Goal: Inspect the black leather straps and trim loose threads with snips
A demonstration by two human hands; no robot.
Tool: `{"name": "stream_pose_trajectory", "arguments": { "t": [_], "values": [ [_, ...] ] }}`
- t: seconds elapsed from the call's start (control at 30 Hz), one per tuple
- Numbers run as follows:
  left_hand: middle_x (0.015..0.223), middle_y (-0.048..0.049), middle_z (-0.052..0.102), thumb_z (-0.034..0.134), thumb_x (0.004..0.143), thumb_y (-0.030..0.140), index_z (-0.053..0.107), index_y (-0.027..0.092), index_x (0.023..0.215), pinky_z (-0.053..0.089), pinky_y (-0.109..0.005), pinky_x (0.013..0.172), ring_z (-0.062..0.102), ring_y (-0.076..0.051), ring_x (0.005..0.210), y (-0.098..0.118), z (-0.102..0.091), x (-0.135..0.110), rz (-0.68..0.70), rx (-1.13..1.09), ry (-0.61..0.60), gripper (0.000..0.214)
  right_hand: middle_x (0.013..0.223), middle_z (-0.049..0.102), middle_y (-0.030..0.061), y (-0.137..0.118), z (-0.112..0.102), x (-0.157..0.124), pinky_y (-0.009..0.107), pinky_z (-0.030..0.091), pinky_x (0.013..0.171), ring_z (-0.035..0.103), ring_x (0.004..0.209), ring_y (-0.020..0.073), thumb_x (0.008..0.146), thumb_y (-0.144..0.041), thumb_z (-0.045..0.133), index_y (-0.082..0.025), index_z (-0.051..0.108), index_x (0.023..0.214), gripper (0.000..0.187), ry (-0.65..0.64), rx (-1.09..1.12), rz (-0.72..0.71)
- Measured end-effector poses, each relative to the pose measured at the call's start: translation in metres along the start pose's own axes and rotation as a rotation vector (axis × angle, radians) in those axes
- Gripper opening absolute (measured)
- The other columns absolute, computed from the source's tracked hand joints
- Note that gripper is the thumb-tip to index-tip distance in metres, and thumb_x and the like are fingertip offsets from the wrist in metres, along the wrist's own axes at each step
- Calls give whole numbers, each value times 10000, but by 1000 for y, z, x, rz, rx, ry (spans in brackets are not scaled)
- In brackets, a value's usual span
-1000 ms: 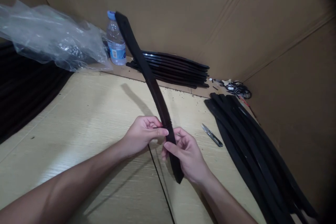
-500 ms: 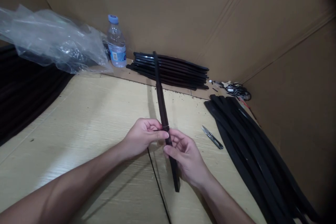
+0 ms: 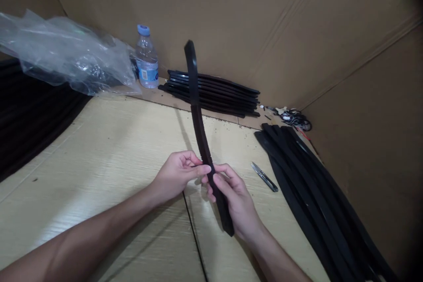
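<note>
A long, slightly curved black strip point(image 3: 192, 80) is held up and tilted over the table. Its middle section looks dark brown and ridged, like close turns of cord. My right hand point(image 3: 236, 194) grips the lower part, thumb in front and fingers behind. At the lower end of the ridged section, my left hand point(image 3: 180, 172) pinches a thin black cord point(image 3: 193, 229) with its thumb pressed to the strip. From that hand the cord runs down past the bottom of the view. The exact hold of the left fingertips is partly hidden.
Small thread snips point(image 3: 264, 177) lie right of my hands, beside a bundle of long black strips point(image 3: 307, 189). Shorter black strips point(image 3: 214, 94) are stacked at the back, near a water bottle point(image 3: 147, 64). Clear plastic point(image 3: 72, 53) and dark material point(image 3: 36, 114) lie left. Cardboard walls point(image 3: 224, 13) enclose the table.
The strip has turned in my hands, showing more of its broad face, and its top end has swung up and left. My right thumb has shifted up along it. Both hands keep their hold.
</note>
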State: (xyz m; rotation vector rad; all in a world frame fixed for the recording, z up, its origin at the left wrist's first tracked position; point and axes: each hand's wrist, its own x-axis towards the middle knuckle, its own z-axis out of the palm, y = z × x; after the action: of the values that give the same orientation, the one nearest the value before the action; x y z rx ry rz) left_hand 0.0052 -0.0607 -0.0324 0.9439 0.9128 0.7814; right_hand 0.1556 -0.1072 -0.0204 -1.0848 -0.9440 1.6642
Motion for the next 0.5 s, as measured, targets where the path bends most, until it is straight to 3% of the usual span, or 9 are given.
{"name": "stream_pose_trajectory", "arguments": {
  "t": [0.13,0.27,0.37,0.5],
  "values": [
    [641,14,587,703,611,333,493,94,711,393,-129,540,515,-16,552,2,0,0,-19,-33,-10,334,850,593,24,1,-2,1,181,431,576,512,671,74,781,-214,640,-194,519,1133,373,-2,-73,-44],
    [595,32,560,693,623,334,516,90,700,319,-103,473,433,17,476,6,0,-2,-50,-18,-19,311,765,587,12,0,-4,1,183,448,522,520,590,71,733,-212,685,-142,579,942,245,-31,-131,-34],
    [604,9,586,663,657,337,520,95,714,358,-126,501,489,-12,498,8,1,-5,-55,-43,-77,287,766,607,8,-2,-3,0,196,436,445,527,499,75,731,-240,685,-163,493,867,248,-47,-86,3],
    [603,-11,605,615,706,326,525,98,724,407,-152,569,548,-44,548,8,5,-8,-32,-76,-154,246,679,617,1,-3,0,0,170,371,403,494,429,66,835,-347,557,-184,391,784,238,-11,8,29]
  ]
}}
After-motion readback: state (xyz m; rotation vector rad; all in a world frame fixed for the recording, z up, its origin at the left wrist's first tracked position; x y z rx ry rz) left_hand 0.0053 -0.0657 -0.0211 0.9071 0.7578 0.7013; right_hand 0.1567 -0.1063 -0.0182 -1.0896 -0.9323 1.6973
